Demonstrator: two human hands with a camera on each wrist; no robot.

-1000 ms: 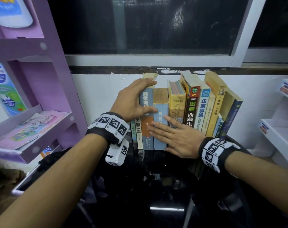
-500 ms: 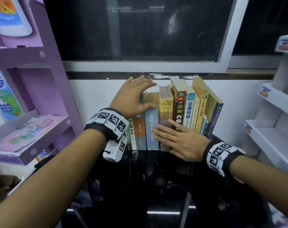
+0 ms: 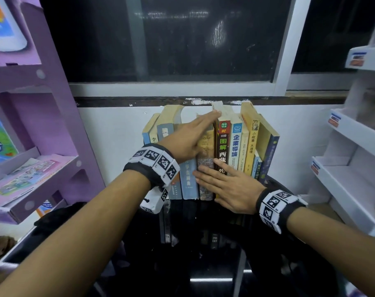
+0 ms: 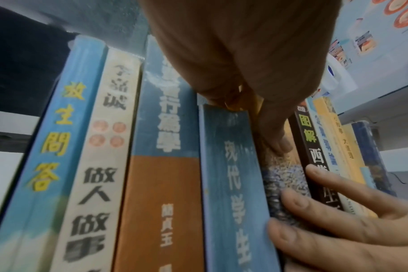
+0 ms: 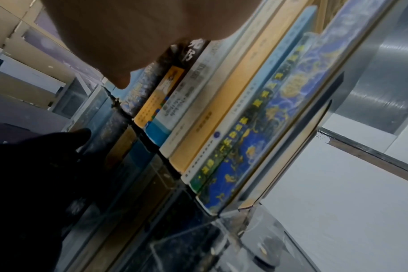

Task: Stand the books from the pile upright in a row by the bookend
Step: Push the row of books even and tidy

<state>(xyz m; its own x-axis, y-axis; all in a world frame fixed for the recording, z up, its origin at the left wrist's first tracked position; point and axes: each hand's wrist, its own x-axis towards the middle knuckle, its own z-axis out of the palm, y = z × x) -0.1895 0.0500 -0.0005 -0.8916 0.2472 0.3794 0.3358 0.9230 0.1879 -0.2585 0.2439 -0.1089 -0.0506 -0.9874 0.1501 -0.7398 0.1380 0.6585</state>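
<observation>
A row of upright books point(image 3: 236, 144) stands on the black glossy table point(image 3: 203, 260) against the white wall. My left hand point(image 3: 200, 129) reaches across the row's top with straight fingers, its fingertips on the top of the yellow-brown book point(image 3: 207, 144). In the left wrist view the thumb point(image 4: 276, 141) lies on that book's spine. My right hand point(image 3: 218, 182) lies flat against the lower spines, with fingers point(image 4: 314, 200) on the speckled and black spines. A clear bookend point(image 5: 289, 165) stands against the dark blue book point(image 5: 249, 143) at the row's right end.
A purple shelf unit point(image 3: 53, 159) with leaflets stands close on the left. A white shelf unit point(image 3: 353, 174) is on the right. A dark window point(image 3: 171, 39) runs above the wall. A black object point(image 3: 56, 217) lies at the table's left edge.
My left hand has slid right along the book tops, from the blue-and-orange book to the yellow-brown one. My right hand stays flat on the lower spines.
</observation>
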